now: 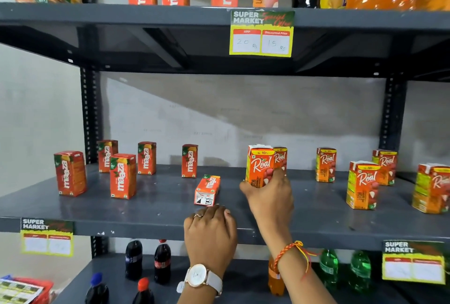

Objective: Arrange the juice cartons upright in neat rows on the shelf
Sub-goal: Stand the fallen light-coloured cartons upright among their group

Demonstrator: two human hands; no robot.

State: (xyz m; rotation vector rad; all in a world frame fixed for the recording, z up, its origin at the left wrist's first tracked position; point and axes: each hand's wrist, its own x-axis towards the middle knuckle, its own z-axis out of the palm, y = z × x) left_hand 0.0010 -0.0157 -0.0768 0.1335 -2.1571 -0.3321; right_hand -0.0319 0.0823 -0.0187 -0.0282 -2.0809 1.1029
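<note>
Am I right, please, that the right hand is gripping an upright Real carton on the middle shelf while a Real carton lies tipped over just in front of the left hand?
Not quite: the head view shows the tipped-over carton is a Maaza one. The right hand does grip an upright Real carton, by the left hand.

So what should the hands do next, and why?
Probably the left hand should reach forward and stand up the fallen Maaza carton. It is the only carton lying on its side on the middle shelf, and that hand rests on the shelf edge just in front of it. The right hand is busy gripping an upright Real carton.
</note>
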